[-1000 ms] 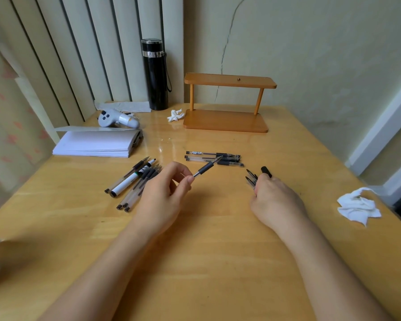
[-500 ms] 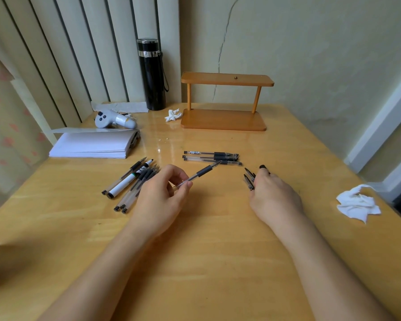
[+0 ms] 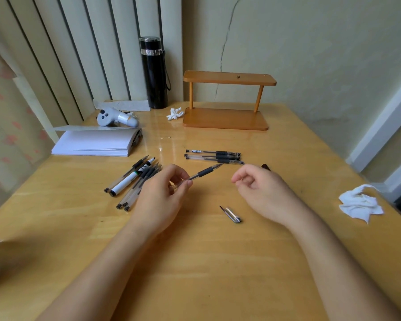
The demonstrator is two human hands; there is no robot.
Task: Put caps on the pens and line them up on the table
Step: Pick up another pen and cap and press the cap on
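My left hand (image 3: pixel 162 195) grips an uncapped clear pen (image 3: pixel 204 173) with a black grip, tip pointing right and away. My right hand (image 3: pixel 262 191) hovers just right of the pen tip, fingers loosely curled, nothing visible in them. A clear pen cap (image 3: pixel 231 214) lies on the table between my hands, nearer to me. A black cap (image 3: pixel 265 166) peeks out behind my right hand. Three capped pens (image 3: pixel 214 156) lie side by side beyond the hands. A pile of uncapped pens (image 3: pixel 134 179) with a white marker lies left of my left hand.
On the wooden table (image 3: pixel 195 262): a white paper stack (image 3: pixel 95 143) and a grey controller (image 3: pixel 116 117) far left, a black flask (image 3: pixel 154 72), a small wooden shelf (image 3: pixel 227 100), a paper scrap (image 3: pixel 174 114), and a crumpled tissue (image 3: pixel 359 202) near the right edge.
My right hand has lifted off the caps on the table and moved left toward the pen tip. A clear cap now lies on the table in front of it.
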